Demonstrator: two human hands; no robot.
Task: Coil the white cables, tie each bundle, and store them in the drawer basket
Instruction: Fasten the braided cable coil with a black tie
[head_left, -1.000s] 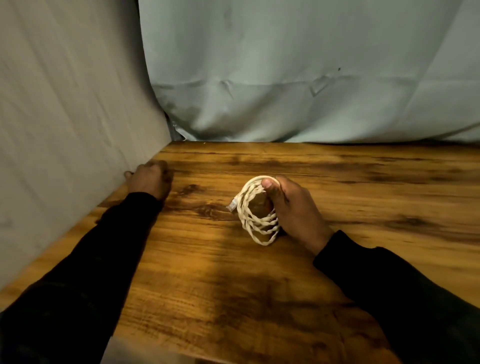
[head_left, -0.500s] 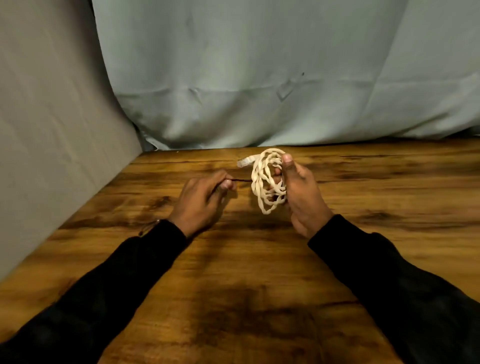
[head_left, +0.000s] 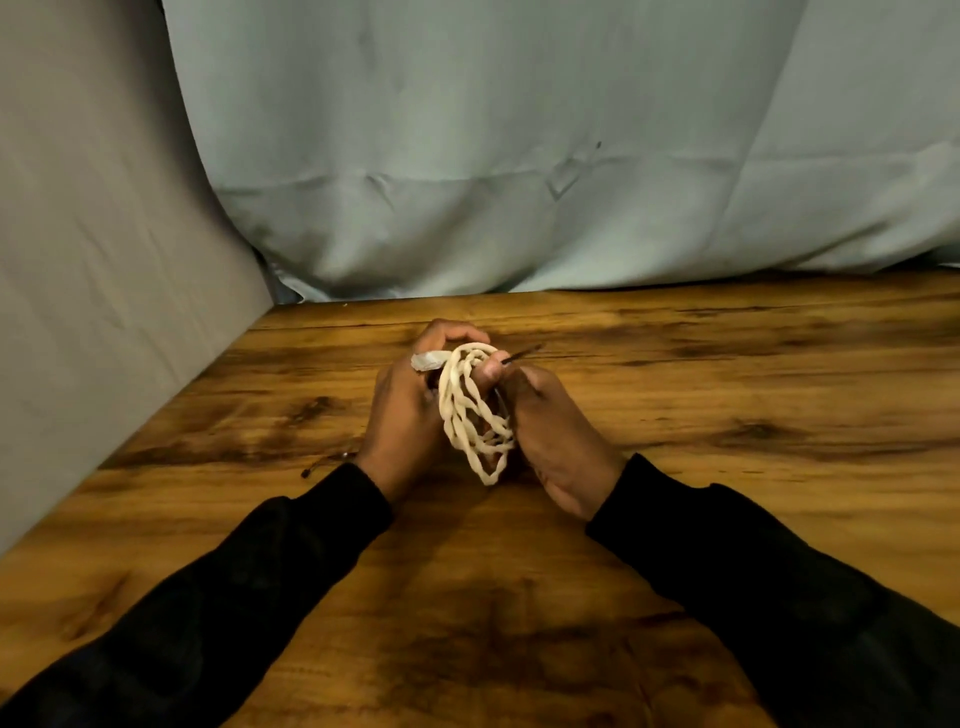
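A brown wooden worktop (head_left: 727, 415) with dark grain streaks fills the lower part of the view. A pale blue-grey creased fabric backdrop (head_left: 519, 156) hangs behind it, and a grey fabric panel (head_left: 104, 286) stands along its left edge.

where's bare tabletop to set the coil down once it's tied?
Bare wood runs right of the right hand to the table's right edge, and along the strip between the hands and the blue cloth. Left of the left hand is narrower, hemmed by the grey cloth. Crowded: the centre, where both hands hold the cable coil, and between the sleeves.
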